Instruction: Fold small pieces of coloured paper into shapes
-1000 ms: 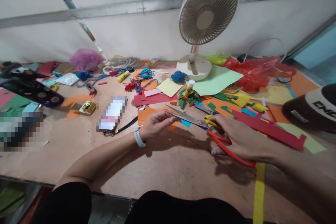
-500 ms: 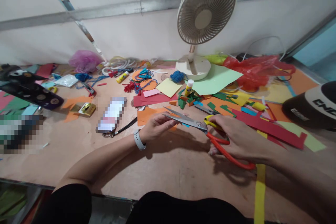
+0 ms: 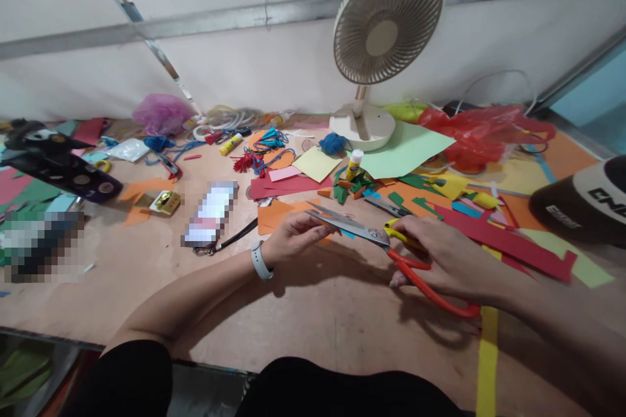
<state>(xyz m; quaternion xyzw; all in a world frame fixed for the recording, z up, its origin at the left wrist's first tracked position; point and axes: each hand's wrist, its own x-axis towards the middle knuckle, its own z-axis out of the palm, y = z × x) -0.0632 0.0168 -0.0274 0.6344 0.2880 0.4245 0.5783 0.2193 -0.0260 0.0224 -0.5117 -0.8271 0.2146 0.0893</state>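
My right hand [image 3: 447, 254] is closed round the orange handles of a pair of scissors [image 3: 386, 242], whose steel blades point left and stand slightly apart. My left hand [image 3: 292, 236], with a white band on its wrist, pinches something small by the blade tips; I cannot make out what it is. An orange paper sheet [image 3: 276, 214] lies on the table just behind the left hand. Both hands hover low over the wooden table [image 3: 313, 300].
A desk fan [image 3: 379, 45] stands at the back centre. Coloured paper scraps, a glue stick [image 3: 353, 164], a red strip [image 3: 503, 240] and a red plastic bag [image 3: 482, 130] crowd the right. Yarn and cords lie at the back left. A black cap [image 3: 584, 202] sits far right.
Almost nothing differs: the hands and scissors stay in the same place, with only a slight shift of the view.
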